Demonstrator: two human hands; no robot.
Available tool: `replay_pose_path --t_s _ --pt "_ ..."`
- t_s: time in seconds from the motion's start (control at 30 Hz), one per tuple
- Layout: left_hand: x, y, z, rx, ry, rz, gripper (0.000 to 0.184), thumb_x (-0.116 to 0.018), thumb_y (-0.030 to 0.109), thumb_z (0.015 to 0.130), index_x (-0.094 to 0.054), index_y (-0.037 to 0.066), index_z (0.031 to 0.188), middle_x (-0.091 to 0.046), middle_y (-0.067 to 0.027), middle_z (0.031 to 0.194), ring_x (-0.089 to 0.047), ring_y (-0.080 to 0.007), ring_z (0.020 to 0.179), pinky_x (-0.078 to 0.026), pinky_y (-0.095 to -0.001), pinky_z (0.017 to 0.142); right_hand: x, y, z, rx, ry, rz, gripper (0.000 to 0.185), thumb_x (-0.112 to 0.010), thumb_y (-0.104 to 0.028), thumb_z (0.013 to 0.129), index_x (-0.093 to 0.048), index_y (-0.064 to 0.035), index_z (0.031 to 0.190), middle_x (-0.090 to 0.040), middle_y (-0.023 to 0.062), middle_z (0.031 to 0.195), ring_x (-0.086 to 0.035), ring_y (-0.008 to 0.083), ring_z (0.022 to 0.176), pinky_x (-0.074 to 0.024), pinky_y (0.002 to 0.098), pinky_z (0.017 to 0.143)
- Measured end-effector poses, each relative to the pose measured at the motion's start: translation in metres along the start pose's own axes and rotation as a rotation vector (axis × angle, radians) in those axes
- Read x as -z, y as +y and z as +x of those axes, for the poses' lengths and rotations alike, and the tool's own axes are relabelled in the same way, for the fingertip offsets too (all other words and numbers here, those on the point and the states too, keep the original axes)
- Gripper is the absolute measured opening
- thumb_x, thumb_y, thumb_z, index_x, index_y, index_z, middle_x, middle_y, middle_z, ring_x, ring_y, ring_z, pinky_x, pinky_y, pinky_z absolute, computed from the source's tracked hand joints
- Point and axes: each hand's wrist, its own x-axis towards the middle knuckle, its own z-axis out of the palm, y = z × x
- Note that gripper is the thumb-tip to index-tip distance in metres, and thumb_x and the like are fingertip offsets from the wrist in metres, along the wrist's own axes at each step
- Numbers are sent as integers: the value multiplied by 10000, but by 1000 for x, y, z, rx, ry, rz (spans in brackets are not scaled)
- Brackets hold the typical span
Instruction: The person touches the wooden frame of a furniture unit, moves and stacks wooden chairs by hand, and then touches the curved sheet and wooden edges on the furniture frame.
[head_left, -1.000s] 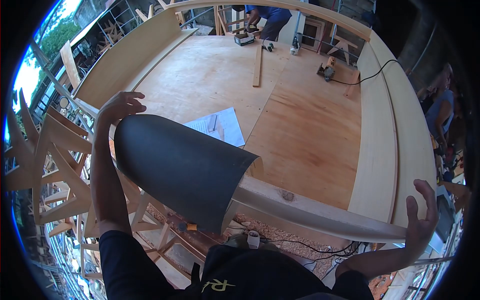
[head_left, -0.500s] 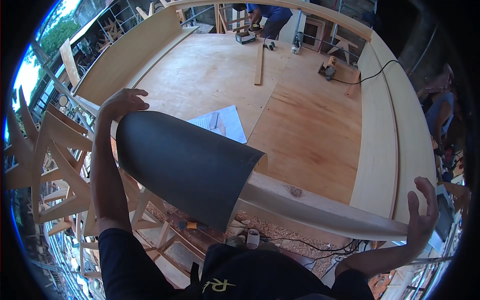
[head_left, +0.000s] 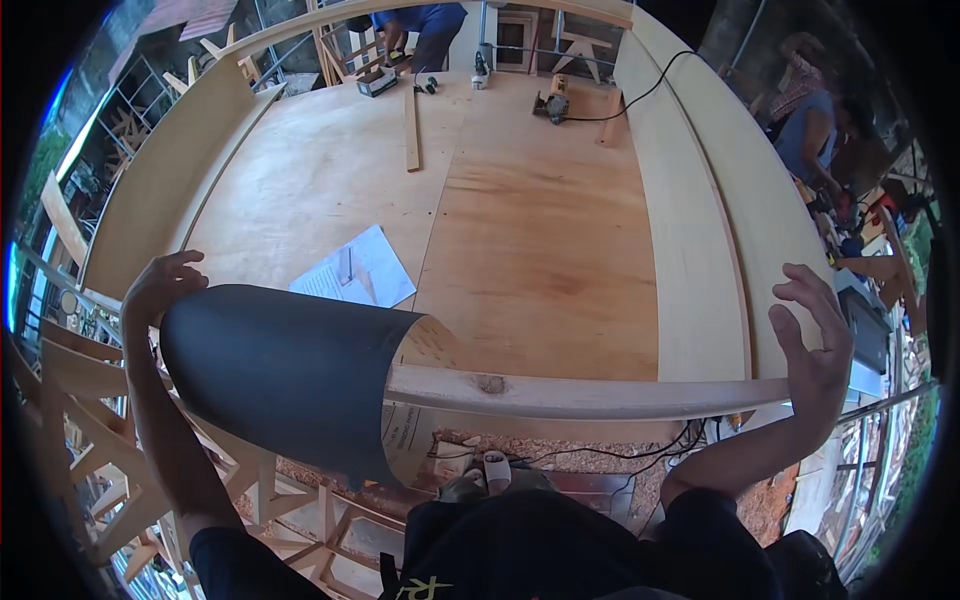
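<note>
A black sheet of sandpaper [head_left: 280, 375] with print on its pale backing drapes over the left part of a long wooden rail [head_left: 580, 397]. My left hand [head_left: 165, 283] is at the sheet's far left end, its fingers apart and loosely bent; whether the palm rests on the rail is hidden. At the rail's right end, my right hand [head_left: 815, 335] is raised with thumb and fingers spread, holding nothing. Beyond the sandpaper a printed paper [head_left: 358, 270] with a drawing lies on the plywood panel [head_left: 540, 240].
Curved boards [head_left: 165, 175] edge the panel. A corded power tool [head_left: 552, 100], a wooden strip [head_left: 411, 130] and a small box [head_left: 377, 82] lie toward the back. One person [head_left: 425, 25] works at the far edge, another [head_left: 808, 130] at right. Cables [head_left: 640, 455] run over shavings below.
My view has turned to the right, so the panel and rail appear shifted left and straighter. Both hands remain at opposite ends of the rail, fingers apart.
</note>
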Motion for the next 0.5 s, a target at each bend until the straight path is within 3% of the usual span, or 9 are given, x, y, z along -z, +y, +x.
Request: replay_pose_path --t_s 0.13,0.43,0.5 --pt "0 -8 2 -26 7 -9 587 -763 209 822 -563 -5 1331 -732 -160 1016 -705 -195 897 -558 -338 804 -2 -5 -2 -25 31 71 256 -740 -213 829 -675 -16 979 -689 106 1086 -628 261 1091 -450 391 975" --pt "-1 6 -5 55 8 -38 598 -768 223 826 -559 6 1343 -724 -170 1057 -707 -214 906 -562 -359 812 -2 0 -3 -56 25 231 222 -688 -100 849 -473 -52 821 -686 151 1084 -604 248 1123 -393 418 1041" --pt "-1 7 -7 66 14 -30 597 -769 223 824 -561 14 1343 -725 -165 1058 -708 -215 904 -562 -361 815 -3 0 -4 -76 11 245 170 -684 -127 866 -538 -41 864 -686 142 1093 -607 249 1117 -392 419 1046"
